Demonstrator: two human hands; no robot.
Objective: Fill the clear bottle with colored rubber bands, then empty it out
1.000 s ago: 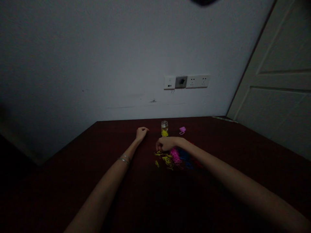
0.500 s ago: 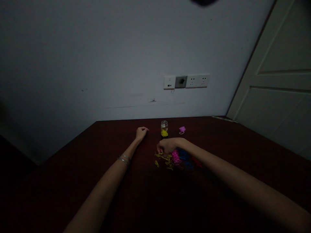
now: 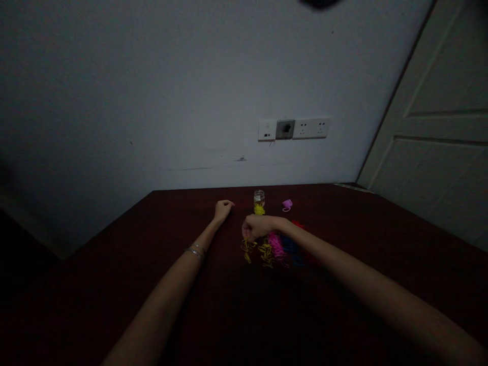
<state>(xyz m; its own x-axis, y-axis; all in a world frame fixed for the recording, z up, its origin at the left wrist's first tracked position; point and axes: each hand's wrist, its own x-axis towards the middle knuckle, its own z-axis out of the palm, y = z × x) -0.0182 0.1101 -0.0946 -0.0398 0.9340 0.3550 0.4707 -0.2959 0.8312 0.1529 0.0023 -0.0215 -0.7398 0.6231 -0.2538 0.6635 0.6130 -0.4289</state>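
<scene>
My right hand (image 3: pixel 254 226) is bent down over the table with its fingertips pinched on a yellow rubber band (image 3: pixel 247 251) at the left of the piles. Beside it lie more yellow rubber bands (image 3: pixel 266 254), then a bunch of pink bands (image 3: pixel 277 247) and a dim blue bunch (image 3: pixel 292 245). Some red bands (image 3: pixel 298 224) show partly behind my right forearm. Past that hand stands a small clear glass jar (image 3: pixel 259 197), with a bright yellow clump (image 3: pixel 260 209) at its lower part. My left hand (image 3: pixel 223 209) rests on the table left of the jar, fingers curled, holding nothing visible.
A small pink-purple piece with a loop (image 3: pixel 287 204) lies right of the jar. The dark red-brown table (image 3: pixel 183 203) meets a pale wall (image 3: pixel 206 101) with sockets (image 3: pixel 310 128). A white panelled door (image 3: pixel 430 147) stands at the right. The room is dim.
My right hand has shifted slightly left, and the yellow bands under its fingertips are now drawn together. More red shows behind the forearm. My left hand stays put.
</scene>
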